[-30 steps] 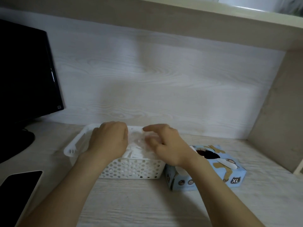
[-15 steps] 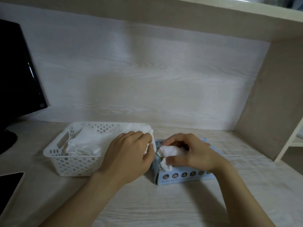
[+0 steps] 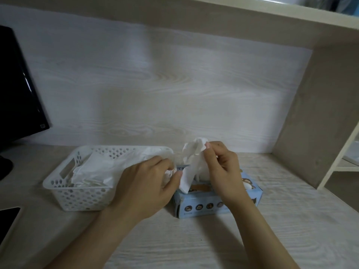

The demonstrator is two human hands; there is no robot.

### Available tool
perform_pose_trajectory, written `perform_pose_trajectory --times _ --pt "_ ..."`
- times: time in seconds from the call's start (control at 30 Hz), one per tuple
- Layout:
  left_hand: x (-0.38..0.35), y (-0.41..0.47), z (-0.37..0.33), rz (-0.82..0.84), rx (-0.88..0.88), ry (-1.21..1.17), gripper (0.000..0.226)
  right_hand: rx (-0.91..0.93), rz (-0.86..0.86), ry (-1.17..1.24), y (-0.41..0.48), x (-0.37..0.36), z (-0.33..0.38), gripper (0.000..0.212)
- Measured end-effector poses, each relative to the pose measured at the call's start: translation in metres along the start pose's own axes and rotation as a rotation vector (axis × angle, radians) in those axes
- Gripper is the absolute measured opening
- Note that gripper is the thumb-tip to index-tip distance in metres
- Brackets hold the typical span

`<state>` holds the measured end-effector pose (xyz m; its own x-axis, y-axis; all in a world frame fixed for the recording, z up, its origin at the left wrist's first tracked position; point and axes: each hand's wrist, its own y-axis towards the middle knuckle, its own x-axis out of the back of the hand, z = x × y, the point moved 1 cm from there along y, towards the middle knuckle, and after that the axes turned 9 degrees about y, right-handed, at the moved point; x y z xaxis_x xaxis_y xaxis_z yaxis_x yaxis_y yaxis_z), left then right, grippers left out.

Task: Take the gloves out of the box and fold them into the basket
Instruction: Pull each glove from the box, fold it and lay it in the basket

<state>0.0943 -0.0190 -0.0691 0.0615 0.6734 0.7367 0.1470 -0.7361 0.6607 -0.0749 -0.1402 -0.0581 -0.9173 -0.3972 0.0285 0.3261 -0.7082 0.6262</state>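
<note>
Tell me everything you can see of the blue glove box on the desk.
The box is light blue cardboard and lies flat on the desk, just right of the white basket; whether they touch is hidden. Round cartoon pictures line its front face. A thin white glove sticks up from its top opening, pinched by the right hand above the box. The left hand pinches the glove's lower part over the box's left end.

I have one head-worn view: it faces forward and down, close over the desk (image 3: 194,239), toward its rear edge.
</note>
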Motion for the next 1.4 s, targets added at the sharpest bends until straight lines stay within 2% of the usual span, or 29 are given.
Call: perform_pose_trajectory --times 0.1,0.17,0.2,0.27,0.33,0.4,0.53,0.63,0.73,0.8,0.87,1.03,1.13,1.17,1.23,1.3,1.4 --pt "0.002 0.003 -0.006 -0.026 -0.056 -0.057 0.050 -0.023 0.010 0.169 -0.003 -0.007 0.008 0.046" --pt "0.005 0.004 -0.013 -0.069 -0.085 -0.098 0.031 -0.102 0.042 0.272 -0.007 -0.011 0.012 0.050" --pt "0.007 0.005 -0.016 -0.070 -0.084 -0.142 0.022 -0.160 0.053 0.328 -0.008 -0.013 0.013 0.047" --pt "0.008 0.005 -0.016 -0.062 -0.060 -0.246 0.018 -0.283 0.053 0.458 -0.010 -0.016 0.016 0.039" --pt "0.008 0.004 -0.013 -0.016 -0.014 -0.331 0.025 -0.378 0.037 0.592 -0.010 -0.016 0.015 0.038" --pt "0.011 0.003 -0.010 0.021 0.036 -0.447 0.033 -0.400 0.041 0.682 -0.009 -0.017 0.016 0.035" --pt "0.017 0.003 -0.005 -0.014 0.131 -0.580 0.015 -0.376 0.018 0.873 -0.008 -0.018 0.020 0.030" --pt "0.020 0.004 -0.002 -0.045 0.188 -0.658 0.015 -0.380 -0.034 0.860 -0.005 -0.015 0.015 0.029" --pt "0.020 0.007 -0.003 -0.034 0.212 -0.735 0.013 -0.415 -0.103 0.854 -0.003 -0.013 0.012 0.042" --pt "0.021 0.006 -0.005 0.026 0.215 -0.735 0.033 -0.446 -0.148 0.886 -0.004 -0.012 0.012 0.058" --pt "0.020 0.004 -0.007 0.081 0.182 -0.663 0.045 -0.468 -0.133 0.921 -0.005 -0.012 0.015 0.060" --pt "0.017 0.004 -0.007 0.012 0.135 -0.613 0.020 -0.569 -0.104 1.126 -0.007 -0.016 0.019 0.038" --pt "0.019 0.004 -0.004 -0.024 0.208 -0.647 0.011 -0.533 -0.070 1.072 -0.007 -0.016 0.021 0.019" --pt "0.020 0.004 -0.004 -0.018 0.230 -0.705 0.008 -0.520 -0.078 1.016 -0.006 -0.015 0.020 0.017" --pt "0.026 0.004 -0.004 -0.011 0.244 -0.800 0.015 -0.510 -0.098 0.916 -0.006 -0.012 0.020 0.019" --pt "0.030 0.004 -0.004 -0.010 0.184 -0.797 0.018 -0.492 -0.097 0.759 -0.005 -0.009 0.017 0.020" --pt "0.031 0.002 -0.005 0.092 0.009 -0.727 0.023 -0.477 -0.065 0.617 -0.005 -0.009 0.014 0.040"
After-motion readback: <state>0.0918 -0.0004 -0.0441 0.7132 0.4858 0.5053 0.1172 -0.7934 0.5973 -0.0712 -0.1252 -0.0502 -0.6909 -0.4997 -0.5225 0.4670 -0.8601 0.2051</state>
